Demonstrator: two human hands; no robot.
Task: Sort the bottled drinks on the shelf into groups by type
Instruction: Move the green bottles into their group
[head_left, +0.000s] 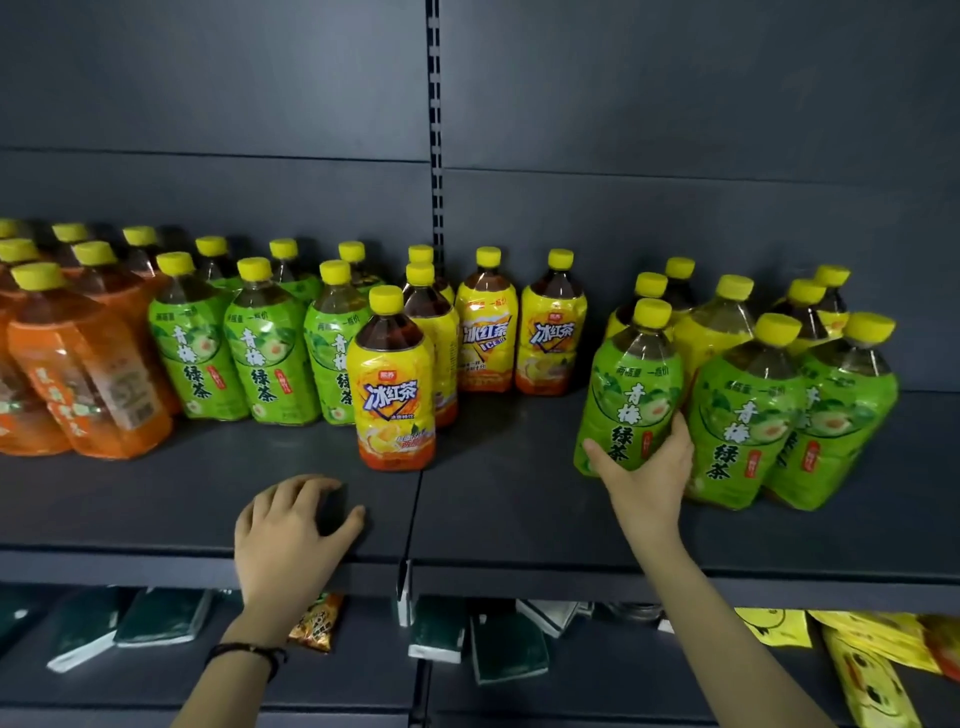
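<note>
A dark shelf carries yellow-capped drink bottles. Orange-label bottles stand at the far left, with green-label tea bottles beside them. A yellow-label iced tea bottle stands alone in front of other yellow-label bottles near the middle. On the right, green and yellow bottles are mixed. My right hand grips the lower part of a green-label bottle at the left of that group. My left hand rests on the shelf's front edge, fingers curled, holding nothing.
A slotted upright divides the grey back panel. The lower shelf holds dark green packets, a snack bag and yellow packets. Bare shelf surface lies in front of the bottles.
</note>
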